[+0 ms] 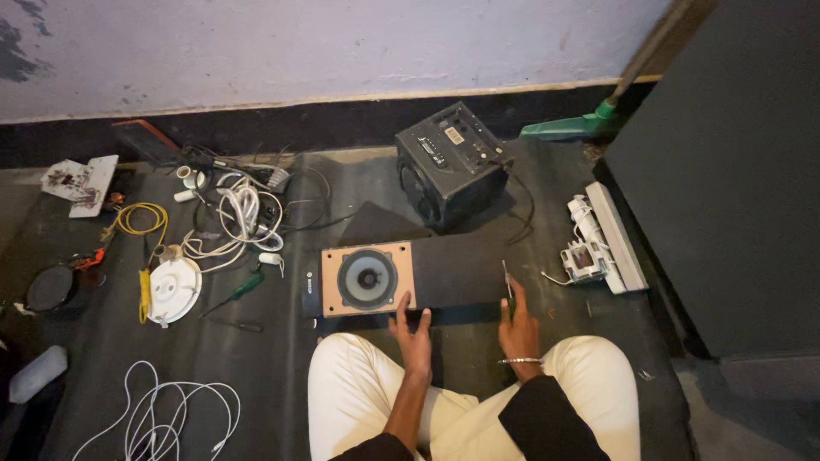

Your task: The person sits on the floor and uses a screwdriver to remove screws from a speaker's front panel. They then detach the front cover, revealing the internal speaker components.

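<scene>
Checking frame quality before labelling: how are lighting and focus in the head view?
Head view: dim, even light, no glare; wall bright, floor dark. The speaker box and left hand are reasonably sharp; the thin tool in the right hand is faint. Edges bend slightly.

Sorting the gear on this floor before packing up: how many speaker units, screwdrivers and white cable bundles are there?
Speaker units: 2, the long speaker box under the left hand and the black amplifier box.
Screwdrivers: 3, one in the right hand, a green-handled one, a dark one.
White cable bundles: 2.
Total: 7
</scene>
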